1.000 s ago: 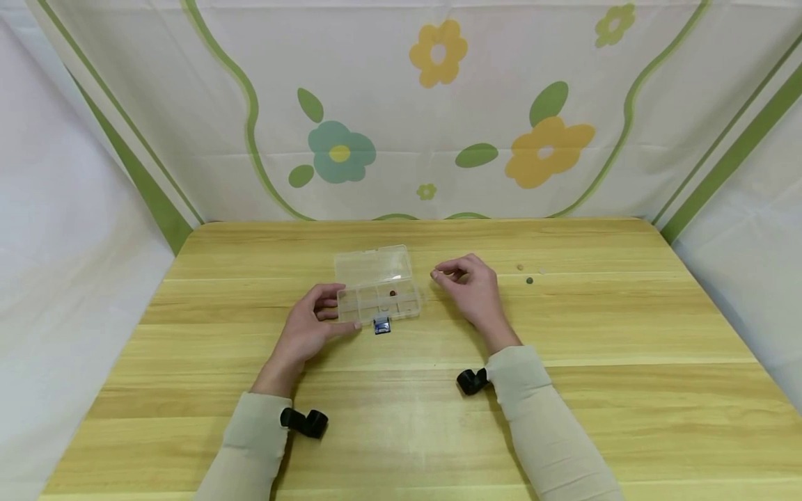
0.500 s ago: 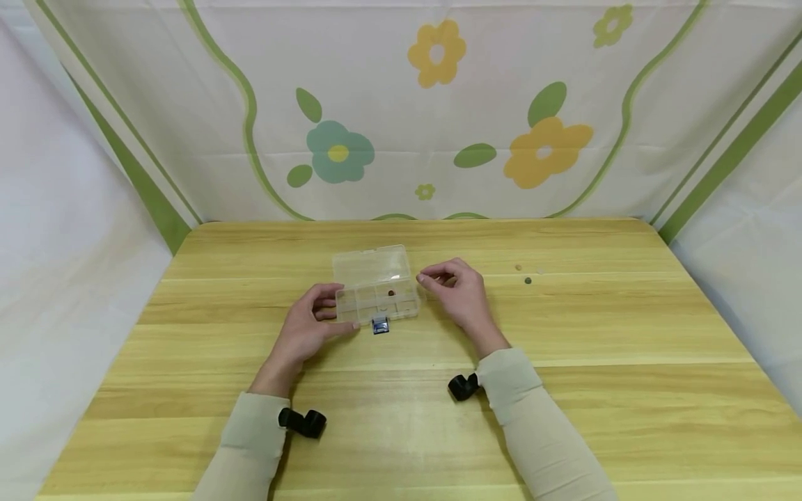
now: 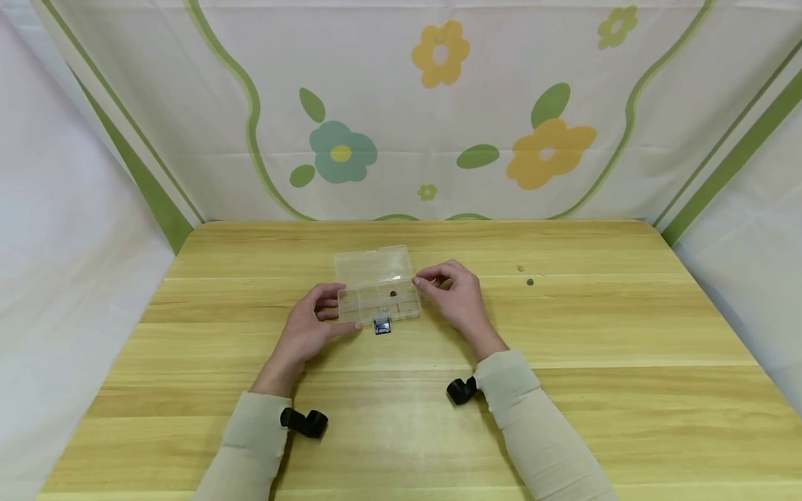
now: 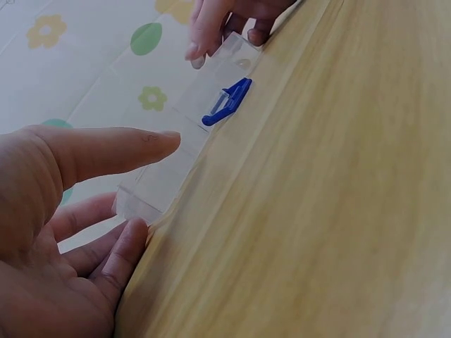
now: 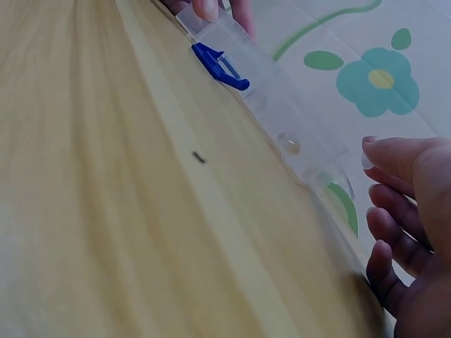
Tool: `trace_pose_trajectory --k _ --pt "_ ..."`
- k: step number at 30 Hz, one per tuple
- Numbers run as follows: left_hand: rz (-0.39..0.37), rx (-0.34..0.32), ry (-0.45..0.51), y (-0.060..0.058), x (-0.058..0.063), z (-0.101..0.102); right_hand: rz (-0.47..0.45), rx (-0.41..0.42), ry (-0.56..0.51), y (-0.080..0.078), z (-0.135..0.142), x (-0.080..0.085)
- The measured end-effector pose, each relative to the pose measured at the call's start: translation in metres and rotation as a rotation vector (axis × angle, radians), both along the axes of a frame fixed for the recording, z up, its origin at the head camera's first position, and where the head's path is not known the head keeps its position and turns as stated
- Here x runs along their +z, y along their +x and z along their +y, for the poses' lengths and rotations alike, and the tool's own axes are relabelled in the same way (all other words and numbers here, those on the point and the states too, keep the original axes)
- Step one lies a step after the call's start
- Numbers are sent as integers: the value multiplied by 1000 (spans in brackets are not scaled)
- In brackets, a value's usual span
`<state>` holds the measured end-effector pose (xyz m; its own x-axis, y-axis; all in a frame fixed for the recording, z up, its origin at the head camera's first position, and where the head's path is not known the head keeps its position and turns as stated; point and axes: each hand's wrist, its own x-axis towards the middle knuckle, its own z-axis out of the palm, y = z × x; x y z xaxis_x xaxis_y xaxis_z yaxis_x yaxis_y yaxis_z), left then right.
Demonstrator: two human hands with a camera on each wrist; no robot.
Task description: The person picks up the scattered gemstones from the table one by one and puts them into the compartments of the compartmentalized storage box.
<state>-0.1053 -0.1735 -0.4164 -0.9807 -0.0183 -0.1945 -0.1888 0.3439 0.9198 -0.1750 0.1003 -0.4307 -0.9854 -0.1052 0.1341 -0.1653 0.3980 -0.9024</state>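
Note:
A clear plastic compartment box (image 3: 348, 306) stands on the table with its lid (image 3: 372, 267) raised at the back. My left hand (image 3: 305, 332) grips its left end, thumb along the front edge and fingers at the side. A blue latch (image 3: 382, 325) hangs from the front. Inside one compartment lies a small dark red round piece (image 3: 392, 293); a pale round piece (image 5: 289, 143) shows through the wall in the right wrist view. At the box's right end, my right hand (image 3: 459, 298) pinches a small whitish round piece (image 5: 366, 162) between thumb and index finger.
Right of my right hand lie a tan round piece (image 3: 520, 268), a dark green one (image 3: 530, 282) and a pale one (image 3: 542, 272) on the wooden table (image 3: 401, 417). A flower-printed cloth (image 3: 401, 104) hangs behind the table's far edge.
My right hand has moved left, from the table beside the box to the box's right end, still pinching the whitish piece. The left hand and the box have stayed in place.

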Motion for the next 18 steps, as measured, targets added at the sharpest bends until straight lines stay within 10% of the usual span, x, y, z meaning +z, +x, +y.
trace_pose_trajectory --k 18 --pt "2 1 9 1 1 0 -16 41 17 2 -13 0"
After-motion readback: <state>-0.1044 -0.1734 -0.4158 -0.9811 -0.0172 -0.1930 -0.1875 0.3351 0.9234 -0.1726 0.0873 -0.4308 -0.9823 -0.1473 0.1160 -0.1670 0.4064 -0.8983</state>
